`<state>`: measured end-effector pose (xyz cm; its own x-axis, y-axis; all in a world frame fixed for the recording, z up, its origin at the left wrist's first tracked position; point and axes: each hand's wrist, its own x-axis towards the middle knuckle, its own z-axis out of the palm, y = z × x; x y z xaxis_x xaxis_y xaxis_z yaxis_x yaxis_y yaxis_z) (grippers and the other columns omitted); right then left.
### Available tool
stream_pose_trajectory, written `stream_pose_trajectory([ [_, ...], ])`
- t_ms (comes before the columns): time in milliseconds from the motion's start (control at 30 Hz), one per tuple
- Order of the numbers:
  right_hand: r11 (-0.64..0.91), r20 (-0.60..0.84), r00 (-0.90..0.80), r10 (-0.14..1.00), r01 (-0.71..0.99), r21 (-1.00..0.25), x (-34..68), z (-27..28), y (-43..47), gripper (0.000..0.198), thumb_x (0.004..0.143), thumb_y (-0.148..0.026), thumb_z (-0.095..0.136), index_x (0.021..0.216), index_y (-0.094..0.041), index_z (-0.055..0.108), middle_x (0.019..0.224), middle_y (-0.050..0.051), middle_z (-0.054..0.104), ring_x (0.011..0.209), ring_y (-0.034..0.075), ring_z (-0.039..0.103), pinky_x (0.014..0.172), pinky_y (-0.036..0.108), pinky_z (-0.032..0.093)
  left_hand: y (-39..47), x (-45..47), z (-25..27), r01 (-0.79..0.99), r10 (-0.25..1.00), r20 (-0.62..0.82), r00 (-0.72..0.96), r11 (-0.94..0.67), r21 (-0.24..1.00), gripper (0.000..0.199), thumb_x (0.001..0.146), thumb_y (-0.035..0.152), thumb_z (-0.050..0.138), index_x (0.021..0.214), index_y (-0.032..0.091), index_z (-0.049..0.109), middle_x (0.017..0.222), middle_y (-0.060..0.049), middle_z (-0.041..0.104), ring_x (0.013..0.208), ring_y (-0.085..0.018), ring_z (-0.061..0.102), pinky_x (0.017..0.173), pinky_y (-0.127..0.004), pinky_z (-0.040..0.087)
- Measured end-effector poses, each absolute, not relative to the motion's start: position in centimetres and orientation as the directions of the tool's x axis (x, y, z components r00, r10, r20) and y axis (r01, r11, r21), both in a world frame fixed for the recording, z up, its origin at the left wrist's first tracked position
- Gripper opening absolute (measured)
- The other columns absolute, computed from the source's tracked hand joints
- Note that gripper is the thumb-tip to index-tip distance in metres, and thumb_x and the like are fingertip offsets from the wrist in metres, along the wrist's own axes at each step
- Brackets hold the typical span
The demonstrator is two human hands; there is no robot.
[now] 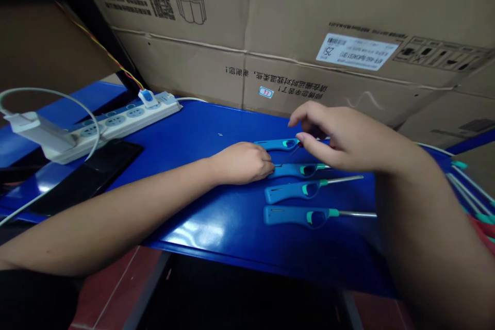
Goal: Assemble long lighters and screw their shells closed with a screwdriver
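Observation:
Several blue gas lighters with teal trim and long metal tubes lie in a row on the blue table. My left hand [245, 164] is closed, its curled fingertips at the handle end of the second-farthest lighter [292, 170]. My right hand [336, 131] hovers over the farthest lighter [275, 145], thumb and index finger apart, and hides most of that lighter's tube. A small dark red bit with a thin dark line shows under the thumb tip; what it is I cannot make out. Closer to me lie a third lighter [290, 192] and the nearest lighter [296, 216], untouched.
A large cardboard box [216, 69] stands along the table's back edge. At the left are a white power strip [119, 126] with a plugged-in charger [44, 136], looping cables and a black flat object [88, 175]. Teal-tipped white rods [469, 191] lie at the right.

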<state>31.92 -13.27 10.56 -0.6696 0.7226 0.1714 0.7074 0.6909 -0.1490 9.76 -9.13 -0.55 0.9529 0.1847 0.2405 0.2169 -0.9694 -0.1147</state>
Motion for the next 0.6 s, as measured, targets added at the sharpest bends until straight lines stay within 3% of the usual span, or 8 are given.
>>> stream_pose_trajectory([
  [233,0.735,0.126,-0.724,0.678,0.670,-0.108,30.9,9.3,-12.9,0.027,0.090,-0.023,0.050,0.115,-0.018,0.057,0.095,0.005,0.068,0.073,0.017,0.059,0.064,0.029,0.037,-9.1,9.4,-0.1,0.234,0.210,0.207,0.956,-0.967,-0.099,0.022,0.099,0.028,0.049,0.105,0.017,0.067,0.083,-0.005,0.073,0.071,-0.017,0.069,0.064,-0.029,0.052],
  [600,0.753,0.133,-0.741,0.658,0.647,-0.122,30.7,8.7,-12.7,0.027,0.090,-0.023,0.050,0.116,-0.018,0.056,0.092,0.004,0.067,0.073,0.017,0.058,0.063,0.028,0.035,-8.3,9.0,-0.6,0.179,0.134,0.250,0.959,-0.969,-0.167,0.018,0.100,0.025,0.048,0.099,0.019,0.065,0.081,-0.001,0.071,0.069,-0.017,0.067,0.063,-0.030,0.051],
])
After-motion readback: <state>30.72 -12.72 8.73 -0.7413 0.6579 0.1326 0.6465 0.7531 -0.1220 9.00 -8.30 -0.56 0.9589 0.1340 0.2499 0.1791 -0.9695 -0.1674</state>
